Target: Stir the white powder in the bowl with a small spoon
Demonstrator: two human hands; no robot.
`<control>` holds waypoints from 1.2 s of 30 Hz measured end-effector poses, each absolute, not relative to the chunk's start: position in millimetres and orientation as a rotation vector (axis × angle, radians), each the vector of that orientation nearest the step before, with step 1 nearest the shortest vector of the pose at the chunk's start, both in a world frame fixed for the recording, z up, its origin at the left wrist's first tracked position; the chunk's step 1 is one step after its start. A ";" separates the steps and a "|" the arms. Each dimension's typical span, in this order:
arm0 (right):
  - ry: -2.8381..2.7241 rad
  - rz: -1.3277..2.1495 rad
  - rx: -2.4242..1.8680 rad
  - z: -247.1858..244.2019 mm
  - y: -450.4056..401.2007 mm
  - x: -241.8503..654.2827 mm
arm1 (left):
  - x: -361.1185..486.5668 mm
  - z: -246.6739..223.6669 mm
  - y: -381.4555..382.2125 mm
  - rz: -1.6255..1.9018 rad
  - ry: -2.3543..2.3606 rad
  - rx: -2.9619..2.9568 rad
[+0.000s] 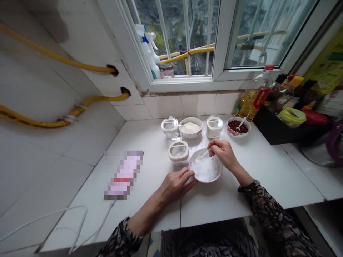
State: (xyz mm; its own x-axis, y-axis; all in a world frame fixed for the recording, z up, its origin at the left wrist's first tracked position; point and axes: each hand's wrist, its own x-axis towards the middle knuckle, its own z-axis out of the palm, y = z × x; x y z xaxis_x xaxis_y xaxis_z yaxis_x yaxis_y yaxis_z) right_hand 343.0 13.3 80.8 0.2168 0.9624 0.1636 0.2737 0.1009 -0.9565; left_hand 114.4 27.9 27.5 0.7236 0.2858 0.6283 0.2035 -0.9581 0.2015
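A bowl (219,178) with a pinkish rim holds a white grainy substance (206,168). My left hand (177,184) grips the bowl's left side, fingers at the rim and thumb low on the wall. Above the bowl, my right hand (222,151) pinches the handle of a small white spoon (205,154), whose tip is down at the white substance. Just left of the bowl stands a clear jar (178,151) with a pale lid. Behind are a jar (170,127), a bowl of off-white grains (191,126) with a spoon in it, and another lidded jar (214,127).
A flowered bowl of dark red beans (238,127) with a spoon sits at the back right, near an oil bottle (253,96) and a black rack (268,123) of condiments. A blurred-out phone-like object (124,175) with a cable lies left. The window (184,43) is behind the white counter (150,142).
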 end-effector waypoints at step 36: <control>-1.768 0.154 -1.418 81.9 9.6 342.3 | 115.1 27.0 27.7 1.069 0.407 2.816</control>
